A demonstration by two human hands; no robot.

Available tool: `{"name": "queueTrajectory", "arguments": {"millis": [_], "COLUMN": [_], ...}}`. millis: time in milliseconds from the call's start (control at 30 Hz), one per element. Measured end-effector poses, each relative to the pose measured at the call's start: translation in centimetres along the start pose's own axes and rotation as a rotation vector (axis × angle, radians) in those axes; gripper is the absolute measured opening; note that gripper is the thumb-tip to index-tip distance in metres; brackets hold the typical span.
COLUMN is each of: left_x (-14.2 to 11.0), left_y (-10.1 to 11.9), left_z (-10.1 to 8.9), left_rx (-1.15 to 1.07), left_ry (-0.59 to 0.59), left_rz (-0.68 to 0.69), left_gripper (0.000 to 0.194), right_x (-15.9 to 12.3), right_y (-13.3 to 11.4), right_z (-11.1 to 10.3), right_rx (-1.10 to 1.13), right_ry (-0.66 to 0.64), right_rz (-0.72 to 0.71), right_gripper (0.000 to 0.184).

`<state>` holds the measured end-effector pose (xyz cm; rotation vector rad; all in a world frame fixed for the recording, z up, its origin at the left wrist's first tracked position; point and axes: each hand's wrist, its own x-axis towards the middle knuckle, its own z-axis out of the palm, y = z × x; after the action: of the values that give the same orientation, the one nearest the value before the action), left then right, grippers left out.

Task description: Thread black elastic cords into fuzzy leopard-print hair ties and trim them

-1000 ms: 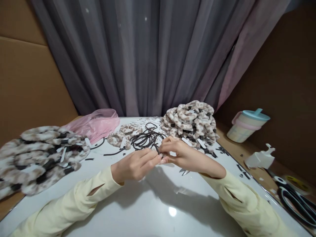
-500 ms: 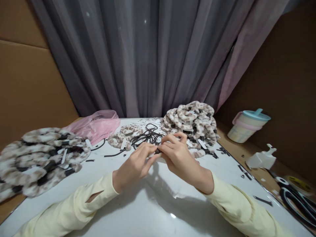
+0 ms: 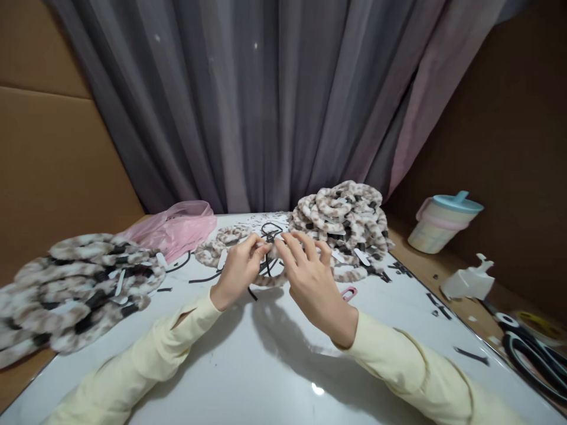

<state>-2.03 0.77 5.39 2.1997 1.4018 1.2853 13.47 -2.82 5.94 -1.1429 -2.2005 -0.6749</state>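
A black cord (image 3: 268,268) rises in a loop between my hands, and its end hangs toward the tabletop. My left hand (image 3: 239,268) is closed, with thumb and index finger pinching the cord. From the other side, my right hand (image 3: 315,283) has its index fingertip at the cord; the thumb is hidden and the other fingers are raised and slightly apart. Just under my fingertips is a fuzzy white-and-brown plush ring (image 3: 271,281), partly covered by my hands. Behind the left hand rests another plush piece (image 3: 225,236) with a white tag.
Plush rings with black bands and white tags are piled at left (image 3: 84,289) and back right (image 3: 345,218). Beside the left pile is a pink plastic bag (image 3: 183,227). A pink clip-like piece (image 3: 349,293), cord scraps (image 3: 472,355), scissors (image 3: 531,360), a white pump top (image 3: 469,283) and a lidded cup (image 3: 443,227) are at right.
Both hands have shifted a little left and come slightly apart. The cord loop now stands up between them, and the plush ring and the pink piece have come into view.
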Motion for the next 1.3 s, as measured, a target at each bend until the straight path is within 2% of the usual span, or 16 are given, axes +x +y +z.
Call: {"name": "queueTrajectory", "arguments": {"millis": [67, 167, 367, 433, 567, 700, 800, 900, 1000, 1167, 1300], "left_x": [1.3, 2.9, 5.0, 5.7, 7.0, 7.9, 7.9, 7.3, 6.6, 5.8, 5.0], "left_y": [-0.1, -0.1, -0.3, -0.6, -1.3, -1.9, -1.8, -1.1, -0.3, -0.5, -1.4], "left_z": [0.5, 1.3, 2.6, 2.9, 3.5, 4.1, 4.5, 4.8, 4.9, 4.9, 5.0], "left_rx": [0.011, 0.052, 0.159, 0.198, 0.263, 0.303, 0.311, 0.312, 0.325, 0.363, 0.360], "left_ry": [-0.059, -0.098, -0.086, -0.104, -0.171, -0.216, -0.241, -0.260, -0.249, -0.211, -0.234], "left_rz": [-0.087, -0.121, -0.121, -0.112, -0.089, -0.086, -0.080, -0.061, -0.018, 0.119, 0.284], "left_gripper": [0.022, 0.023, 0.021, 0.021, 0.020, 0.025, 0.029, 0.033, 0.030, 0.020, 0.017], "right_x": [0.0, 0.1, 0.2, 0.4, 1.0, 1.4, 1.4, 1.5, 1.4, 1.4, 1.7], "right_y": [0.3, 0.9, 1.1, 1.3, 2.3, 3.3, 3.4, 3.5, 3.6, 4.0, 4.1], "right_z": [0.6, 1.4, 1.5, 1.6, 2.4, 3.3, 3.9, 4.2, 4.3, 4.1, 3.7], "right_rx": [0.003, 0.064, 0.177, 0.368, 0.913, 1.150, 1.317, 1.434, 1.469, 1.334, 1.141], "right_ry": [-0.001, -0.062, -0.105, -0.188, -0.388, -0.535, -0.570, -0.563, -0.561, -0.550, -0.529], "right_rz": [-0.015, -0.034, 0.091, 0.175, 0.455, 0.581, 0.658, 0.719, 0.760, 0.770, 0.671], "right_gripper": [0.039, 0.023, 0.022, 0.026, 0.042, 0.049, 0.045, 0.029, 0.018, 0.032, 0.031]}}
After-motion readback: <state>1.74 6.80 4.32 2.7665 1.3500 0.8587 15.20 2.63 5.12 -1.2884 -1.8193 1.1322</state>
